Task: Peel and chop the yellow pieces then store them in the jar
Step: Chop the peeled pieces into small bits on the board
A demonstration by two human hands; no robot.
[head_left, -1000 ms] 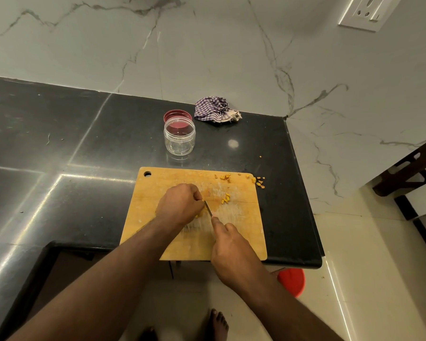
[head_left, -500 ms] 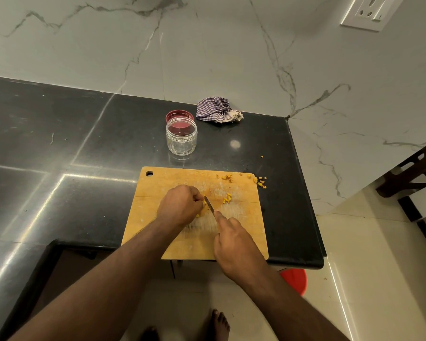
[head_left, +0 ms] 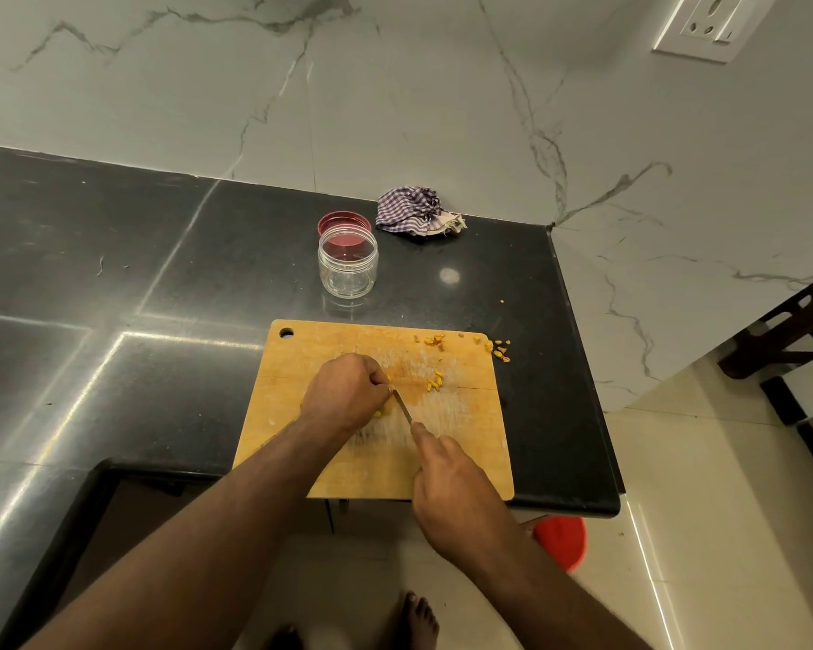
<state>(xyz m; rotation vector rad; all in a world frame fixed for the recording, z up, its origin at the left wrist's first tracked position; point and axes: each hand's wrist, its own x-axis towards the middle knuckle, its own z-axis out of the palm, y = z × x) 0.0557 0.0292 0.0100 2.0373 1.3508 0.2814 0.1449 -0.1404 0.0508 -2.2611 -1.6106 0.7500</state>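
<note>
Your left hand (head_left: 346, 391) curls over yellow pieces (head_left: 380, 411) on cutting board (head_left: 465, 443); your right hand (head_left: 451, 480) grips knife (head_left: 402, 405), blade beside left fingertips. Jar (head_left: 347, 265) open behind board.

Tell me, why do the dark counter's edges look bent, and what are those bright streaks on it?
Head view: the wide-angle lens bows the counter edges and wall lines. Head view: the streaks and the round spot right of the jar are glare from lights on polished stone. Head view: the cutting board and yellow bits look sharp; the knife is small and dim.
</note>
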